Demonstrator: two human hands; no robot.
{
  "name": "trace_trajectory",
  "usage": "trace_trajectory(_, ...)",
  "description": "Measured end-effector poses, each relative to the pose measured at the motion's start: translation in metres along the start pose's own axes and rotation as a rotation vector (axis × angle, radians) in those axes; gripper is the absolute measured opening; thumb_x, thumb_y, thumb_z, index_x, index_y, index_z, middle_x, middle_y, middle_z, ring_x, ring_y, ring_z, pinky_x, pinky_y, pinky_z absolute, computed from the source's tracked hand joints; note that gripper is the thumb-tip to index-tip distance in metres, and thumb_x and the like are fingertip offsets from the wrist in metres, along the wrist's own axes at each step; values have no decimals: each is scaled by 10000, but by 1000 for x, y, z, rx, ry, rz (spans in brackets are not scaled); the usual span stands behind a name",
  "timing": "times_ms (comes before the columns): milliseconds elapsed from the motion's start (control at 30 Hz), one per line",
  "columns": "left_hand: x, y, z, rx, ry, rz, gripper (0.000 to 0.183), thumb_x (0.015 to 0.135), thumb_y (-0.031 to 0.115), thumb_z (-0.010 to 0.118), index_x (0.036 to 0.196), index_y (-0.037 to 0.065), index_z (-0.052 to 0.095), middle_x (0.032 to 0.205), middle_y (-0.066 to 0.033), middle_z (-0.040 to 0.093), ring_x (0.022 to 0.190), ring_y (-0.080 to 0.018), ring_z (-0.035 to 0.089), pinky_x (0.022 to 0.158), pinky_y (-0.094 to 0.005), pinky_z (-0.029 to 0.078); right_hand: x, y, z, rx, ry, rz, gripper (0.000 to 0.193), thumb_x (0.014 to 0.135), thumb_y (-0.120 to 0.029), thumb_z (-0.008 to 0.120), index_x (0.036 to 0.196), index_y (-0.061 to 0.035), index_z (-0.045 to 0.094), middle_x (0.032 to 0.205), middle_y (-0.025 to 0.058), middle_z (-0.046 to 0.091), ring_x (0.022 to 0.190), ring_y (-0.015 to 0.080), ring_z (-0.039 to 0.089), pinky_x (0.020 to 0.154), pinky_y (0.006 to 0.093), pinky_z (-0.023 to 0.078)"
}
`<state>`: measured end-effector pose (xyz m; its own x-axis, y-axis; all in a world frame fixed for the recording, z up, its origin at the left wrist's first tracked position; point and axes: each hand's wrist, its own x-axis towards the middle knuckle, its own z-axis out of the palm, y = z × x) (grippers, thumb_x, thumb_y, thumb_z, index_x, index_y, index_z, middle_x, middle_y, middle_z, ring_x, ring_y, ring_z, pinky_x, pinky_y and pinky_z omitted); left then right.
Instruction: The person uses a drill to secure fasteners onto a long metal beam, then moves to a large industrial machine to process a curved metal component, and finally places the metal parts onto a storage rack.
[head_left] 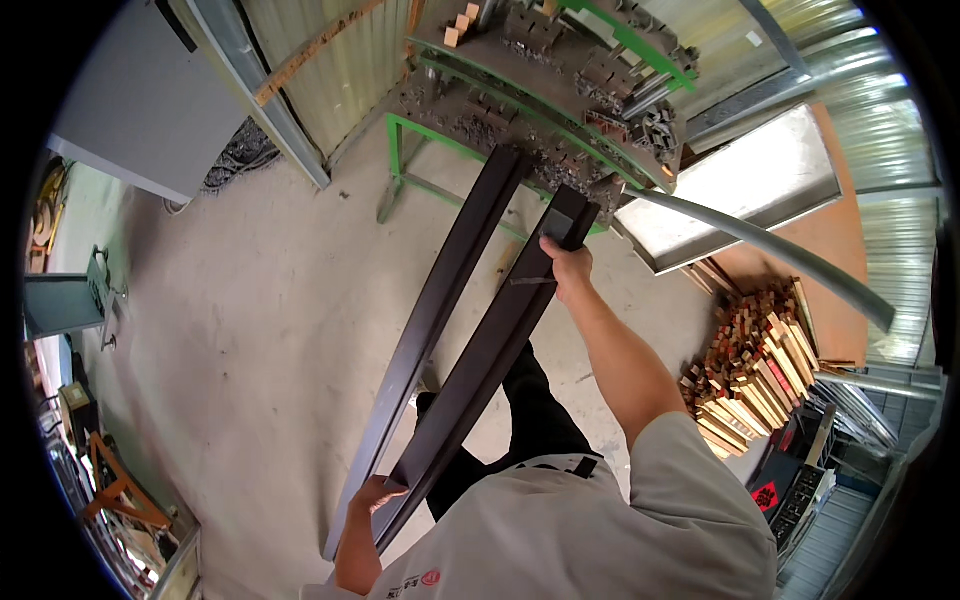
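Observation:
A long dark brown metal profile (482,375) slants across in front of me, its far end by the green-framed machine. My right hand (569,268) is closed on it near that far end, with the thumb on its upper face beside a grey patch (556,226). Toward the near end, my left hand (374,493) grips the same profile from its left side, fingers partly hidden. A second dark profile (440,302) runs alongside to the left, apart from the held one over most of its length. Its far end reaches the machine's lower shelf; neither hand is on it.
Ahead stands a green-framed machine (394,150) strewn with metal scraps. A grey curved pipe (770,240) juts out at right, before a pale metal tray (740,190). Stacked wood strips (760,375) lie at right. A grey cabinet (150,90) stands far left.

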<state>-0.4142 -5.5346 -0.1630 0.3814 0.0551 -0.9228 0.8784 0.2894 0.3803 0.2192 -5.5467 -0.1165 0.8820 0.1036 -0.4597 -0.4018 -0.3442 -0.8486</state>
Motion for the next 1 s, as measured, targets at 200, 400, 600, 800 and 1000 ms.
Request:
trace_trajectory(200, 5, 17, 93, -185, 121, -83, 436, 768, 277, 873, 1021, -54, 747, 903, -104, 755, 823, -171, 678, 779, -342, 523, 63, 14, 5, 17, -125, 5, 511, 773, -203, 885, 1138, 52, 635, 1130, 138, 699, 990, 245, 670, 861, 382, 525)
trace_trajectory(400, 9, 72, 107, -135, 178, -139, 345, 789, 219, 858, 991, -41, 755, 848, -75, 737, 763, -135, 626, 726, -349, 501, 111, 24, 6, 65, -133, 51, 538, 755, -244, 899, 1128, 47, 643, 1115, 139, 705, 988, 245, 667, 858, 384, 514)
trace_trajectory(600, 24, 82, 117, -117, 196, -167, 305, 784, 142, 829, 991, -63, 742, 858, -84, 737, 776, -150, 643, 732, -334, 511, 114, 3, 0, 136, -194, 4, 412, 780, -183, 875, 1094, 17, 698, 1093, 110, 724, 962, 223, 673, 835, 375, 517)
trace_trajectory(800, 29, 86, 111, -88, 223, -174, 355, 767, 229, 867, 998, -19, 763, 873, -97, 752, 783, -163, 658, 760, -358, 514, 121, 8, 1, 202, -169, 9, 411, 787, -156, 867, 1120, 9, 692, 1103, 89, 719, 981, 206, 654, 875, 357, 495)
trace_trajectory(1000, 20, 116, 98, -33, 200, -178, 343, 762, 221, 870, 1004, -1, 769, 882, -94, 757, 781, -166, 660, 750, -353, 513, 122, 12, 2, 186, -148, -5, 414, 800, -145, 854, 1147, -16, 670, 1098, 77, 710, 979, 205, 669, 862, 376, 542)
